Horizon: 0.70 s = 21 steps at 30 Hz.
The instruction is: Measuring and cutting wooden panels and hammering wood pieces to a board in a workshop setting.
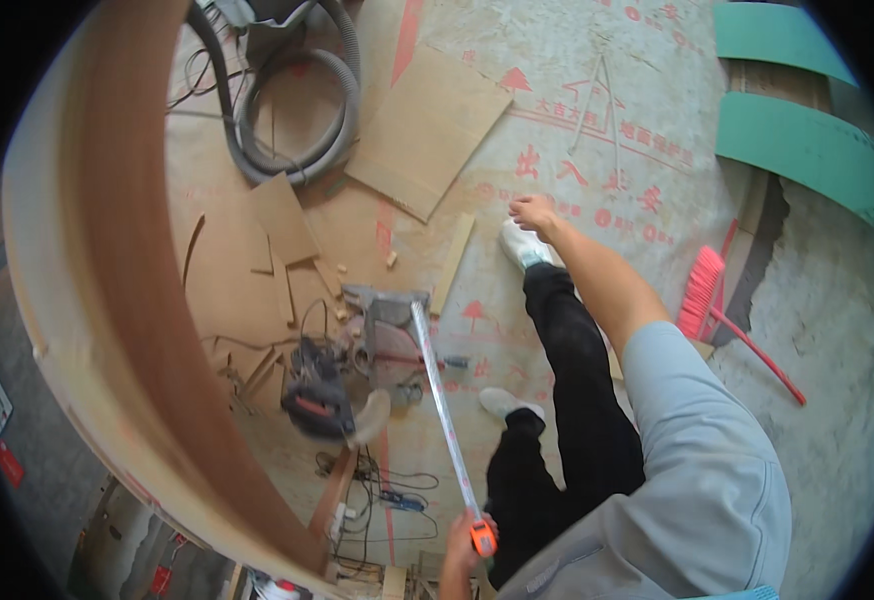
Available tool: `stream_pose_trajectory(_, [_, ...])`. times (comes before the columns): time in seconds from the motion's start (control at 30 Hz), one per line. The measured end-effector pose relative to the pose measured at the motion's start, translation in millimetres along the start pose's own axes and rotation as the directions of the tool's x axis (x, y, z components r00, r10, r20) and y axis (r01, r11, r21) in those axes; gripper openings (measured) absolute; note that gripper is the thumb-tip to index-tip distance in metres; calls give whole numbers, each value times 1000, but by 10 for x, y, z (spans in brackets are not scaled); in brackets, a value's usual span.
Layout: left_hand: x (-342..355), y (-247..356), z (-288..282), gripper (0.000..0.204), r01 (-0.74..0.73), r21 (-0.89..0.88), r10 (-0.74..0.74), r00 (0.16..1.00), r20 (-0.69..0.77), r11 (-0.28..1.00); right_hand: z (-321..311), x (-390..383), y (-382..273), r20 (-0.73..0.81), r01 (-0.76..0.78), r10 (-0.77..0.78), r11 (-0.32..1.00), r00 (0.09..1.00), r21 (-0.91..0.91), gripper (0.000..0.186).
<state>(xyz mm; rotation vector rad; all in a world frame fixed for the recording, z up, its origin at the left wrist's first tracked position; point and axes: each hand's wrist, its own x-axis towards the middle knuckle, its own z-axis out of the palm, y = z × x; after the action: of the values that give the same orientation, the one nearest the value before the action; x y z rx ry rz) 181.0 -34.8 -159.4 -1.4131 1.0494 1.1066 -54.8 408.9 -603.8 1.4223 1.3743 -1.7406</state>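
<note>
My left hand [460, 548], low in the picture, grips an orange tape measure [483, 538]. Its pale blade [443, 405] is drawn out long and straight, and the far end appears over the miter saw [393, 335] on the floor. I cannot tell whether the blade's tip touches the saw. My right arm reaches ahead, and my right hand [532, 213] hangs above my white shoe [525, 243]. Its fingers look loosely curled, with nothing seen in them.
A tall curved wooden panel [127, 250] rises along the left. Around the saw lie wood offcuts, cables and a wood board [429, 135]. A grey hose [342, 110] is coiled at the far left. On the right are a pink broom [702, 290] and green curved sheets [807, 150].
</note>
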Motion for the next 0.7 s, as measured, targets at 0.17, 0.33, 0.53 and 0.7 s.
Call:
stream_pose_trajectory(0.17, [85, 310, 592, 47, 110, -114, -110, 994, 6, 987, 566, 1290, -711, -135, 13, -17, 1000, 991, -28, 48])
stream_pose_trajectory(0.33, [74, 672, 901, 50, 174, -359, -131, 981, 141, 917, 695, 1793, -1066, -194, -48, 168, 860, 967, 509, 56])
stream_pose_trajectory(0.53, [-95, 797, 973, 50, 159, -163, -168, 985, -43, 974, 836, 1380, -1549, -152, 241, -191, 839, 970, 488, 41])
stream_pose_trajectory(0.7, [-490, 822, 995, 48, -84, -20, 86, 992, 89, 996, 448, -85, -2308, -43, 531, -533, 846, 845, -59, 28])
